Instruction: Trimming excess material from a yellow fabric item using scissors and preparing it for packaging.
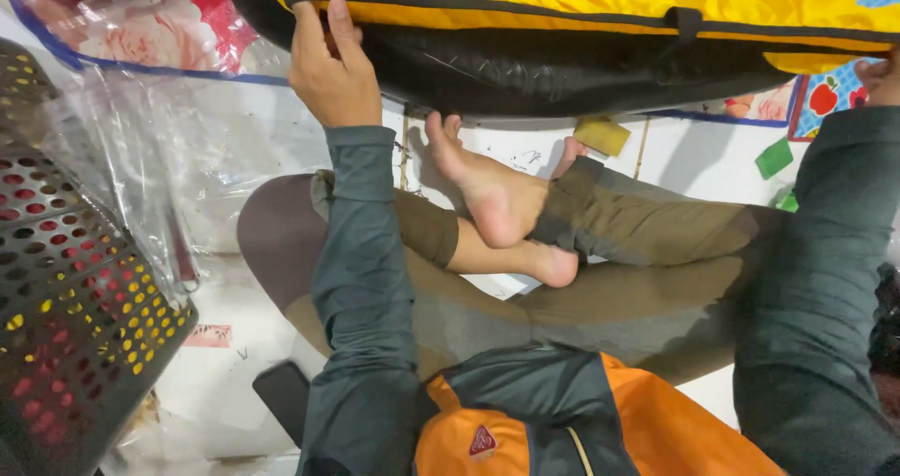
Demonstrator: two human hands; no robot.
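A large yellow and black zippered bag [581,26] lies across the top of the view, in front of my crossed legs. My left hand [328,63] grips its near left edge, fingers curled over the black trim. My right hand [879,77] is at the far right edge of the frame, mostly cut off, touching the bag's right end; its grip is hard to see. I sit cross-legged on the floor in olive trousers, with a bare foot [487,190] between my arms.
A dark perforated plastic basket [66,288] stands at the left. Clear plastic bags with floral fabric [141,26] lie at the upper left. A yellow sponge block [602,136] and a green block [774,157] lie under the bag. A black phone [281,396] rests by my left knee.
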